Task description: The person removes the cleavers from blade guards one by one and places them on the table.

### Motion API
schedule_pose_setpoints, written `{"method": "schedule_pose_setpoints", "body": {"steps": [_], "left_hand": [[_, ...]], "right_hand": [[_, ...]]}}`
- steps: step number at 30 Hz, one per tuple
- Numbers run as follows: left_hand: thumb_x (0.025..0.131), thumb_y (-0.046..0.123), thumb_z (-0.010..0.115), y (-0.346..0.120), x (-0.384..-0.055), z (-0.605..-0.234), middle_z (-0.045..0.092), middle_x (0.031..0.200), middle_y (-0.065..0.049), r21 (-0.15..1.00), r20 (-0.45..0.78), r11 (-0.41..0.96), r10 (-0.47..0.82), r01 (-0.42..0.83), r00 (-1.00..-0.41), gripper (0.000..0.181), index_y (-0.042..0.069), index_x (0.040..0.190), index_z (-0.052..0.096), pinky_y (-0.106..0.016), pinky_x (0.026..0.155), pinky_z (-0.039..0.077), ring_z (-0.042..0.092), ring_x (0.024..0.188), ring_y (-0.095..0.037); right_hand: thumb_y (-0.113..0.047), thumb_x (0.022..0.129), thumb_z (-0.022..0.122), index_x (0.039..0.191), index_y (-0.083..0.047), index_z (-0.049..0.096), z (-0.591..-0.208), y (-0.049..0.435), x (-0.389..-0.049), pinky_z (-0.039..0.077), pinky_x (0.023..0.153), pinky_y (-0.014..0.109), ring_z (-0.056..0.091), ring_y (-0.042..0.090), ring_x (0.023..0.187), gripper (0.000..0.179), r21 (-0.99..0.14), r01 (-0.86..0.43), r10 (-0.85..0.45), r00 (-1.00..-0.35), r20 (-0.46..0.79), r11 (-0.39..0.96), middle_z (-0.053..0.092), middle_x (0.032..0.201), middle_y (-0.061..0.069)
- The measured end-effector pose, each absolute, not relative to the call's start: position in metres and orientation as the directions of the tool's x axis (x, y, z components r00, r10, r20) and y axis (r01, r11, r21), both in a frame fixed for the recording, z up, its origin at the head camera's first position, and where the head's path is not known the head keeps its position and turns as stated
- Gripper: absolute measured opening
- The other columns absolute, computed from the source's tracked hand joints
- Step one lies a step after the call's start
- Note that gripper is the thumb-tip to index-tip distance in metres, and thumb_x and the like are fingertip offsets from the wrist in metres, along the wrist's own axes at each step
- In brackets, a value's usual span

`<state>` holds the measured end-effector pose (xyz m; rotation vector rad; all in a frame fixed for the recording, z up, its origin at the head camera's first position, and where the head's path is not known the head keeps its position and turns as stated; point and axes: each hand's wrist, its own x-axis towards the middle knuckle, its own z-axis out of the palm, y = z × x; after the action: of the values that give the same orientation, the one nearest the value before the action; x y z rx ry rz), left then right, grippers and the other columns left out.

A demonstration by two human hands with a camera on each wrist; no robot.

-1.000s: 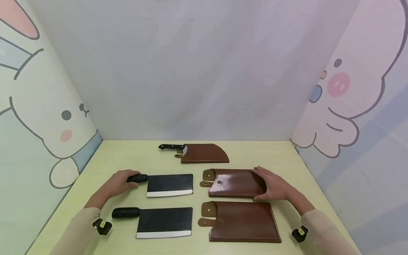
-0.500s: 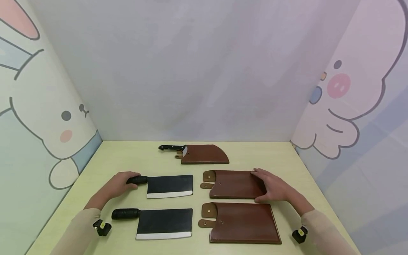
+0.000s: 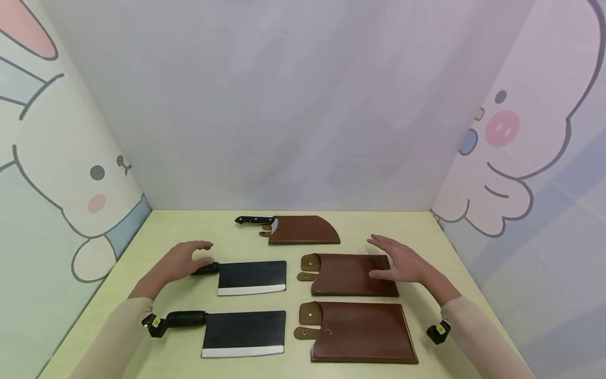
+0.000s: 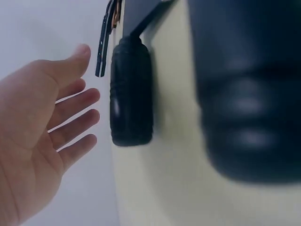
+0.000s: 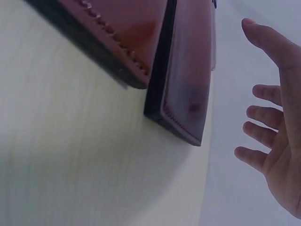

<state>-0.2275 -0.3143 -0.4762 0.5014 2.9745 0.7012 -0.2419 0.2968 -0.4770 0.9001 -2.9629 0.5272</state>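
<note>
Raised above the black handle of the middle cleaver [image 3: 252, 278], my left hand [image 3: 177, 261] has its fingers apart from the thumb and holds nothing. In the left wrist view a gap shows between that hand and the black handle [image 4: 131, 94]. My right hand [image 3: 400, 261] hovers over the right end of the middle brown leather sheath [image 3: 347, 275], fingers spread, nothing in its grasp. The right wrist view shows the sheath [image 5: 186, 80] lying apart from the fingers. Both cleaver and sheath lie flat, with the sheath's snap straps pointing left toward the blade.
Nearer the front lie a second black-handled cleaver [image 3: 243, 334] and a second leather sheath [image 3: 364, 332]. At the back, a knife with a riveted black handle [image 3: 254, 219] sits in a curved sheath [image 3: 305, 230]. Walls with cartoon figures enclose the pale table [image 3: 142, 263].
My left hand has let go of the cleaver's handle and lifted. My right hand has left the sheath's end and risen. Cleavers and sheaths lie where they were.
</note>
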Motion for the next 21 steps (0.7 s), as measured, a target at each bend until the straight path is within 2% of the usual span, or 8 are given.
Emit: {"method": "schedule_pose_setpoints", "body": {"steps": [10, 21], "left_hand": [[0.102, 0.031, 0.066, -0.28, -0.259, -0.464, 0.063, 0.135, -0.023, 0.362, 0.15, 0.875, 0.286, 0.322, -0.947, 0.047, -0.001, 0.136, 0.062, -0.061, 0.099, 0.048, 0.061, 0.12, -0.044], [0.101, 0.034, 0.067, -0.251, -0.295, -0.468, 0.056, 0.144, -0.025, 0.37, 0.181, 0.871, 0.274, 0.323, -0.945, 0.055, -0.001, 0.142, 0.055, -0.06, 0.107, 0.044, 0.053, 0.133, -0.044]], "right_hand": [[-0.063, 0.086, 0.074, 0.154, -0.011, 0.046, -0.46, 0.26, -0.269, 0.039, 0.108, 0.066, 0.04, 0.042, 0.145, 0.09, -0.308, -0.535, -0.532, -0.841, 0.103, 0.787, 0.037, 0.162, 0.016], [-0.061, 0.089, 0.071, 0.154, -0.006, 0.045, -0.467, 0.225, -0.305, 0.039, 0.11, 0.064, 0.039, 0.043, 0.145, 0.088, -0.302, -0.531, -0.516, -0.846, 0.134, 0.792, 0.036, 0.162, 0.019]]}}
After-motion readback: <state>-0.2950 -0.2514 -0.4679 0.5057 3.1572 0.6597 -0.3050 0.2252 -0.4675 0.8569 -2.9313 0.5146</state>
